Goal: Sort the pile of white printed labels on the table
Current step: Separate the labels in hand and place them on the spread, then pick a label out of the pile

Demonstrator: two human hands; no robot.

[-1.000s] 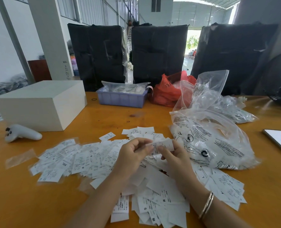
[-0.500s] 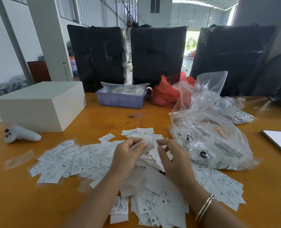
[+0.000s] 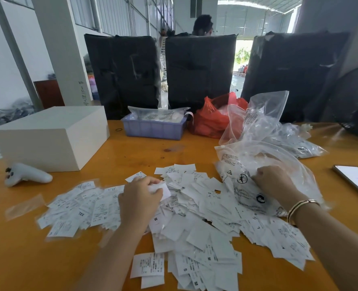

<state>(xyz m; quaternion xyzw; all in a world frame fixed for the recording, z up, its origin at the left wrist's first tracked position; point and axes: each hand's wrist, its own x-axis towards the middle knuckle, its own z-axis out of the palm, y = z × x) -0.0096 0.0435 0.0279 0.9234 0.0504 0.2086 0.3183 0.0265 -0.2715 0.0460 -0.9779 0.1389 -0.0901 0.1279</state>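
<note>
A wide pile of white printed labels (image 3: 197, 223) covers the orange table (image 3: 132, 156) in front of me, with size letters such as M, S and XXL showing. My left hand (image 3: 140, 198) rests over the pile's left middle and pinches a small white label (image 3: 163, 189) between thumb and fingers. My right hand (image 3: 273, 181), a bangle on its wrist, has reached right and grips the clear printed plastic bag (image 3: 257, 164) lying at the pile's right edge.
A white box (image 3: 48, 137) and a white controller (image 3: 27, 175) sit at the left. A blue tray (image 3: 155, 128), a red bag (image 3: 211, 120) and more clear bags (image 3: 295, 139) stand behind. A phone (image 3: 356, 179) lies at the right. Black bundles (image 3: 199, 70) wall the far edge.
My hands have parted. The right hand moved right from the label onto the clear plastic bag. The left hand stayed over the pile with the label. The view shifted closer.
</note>
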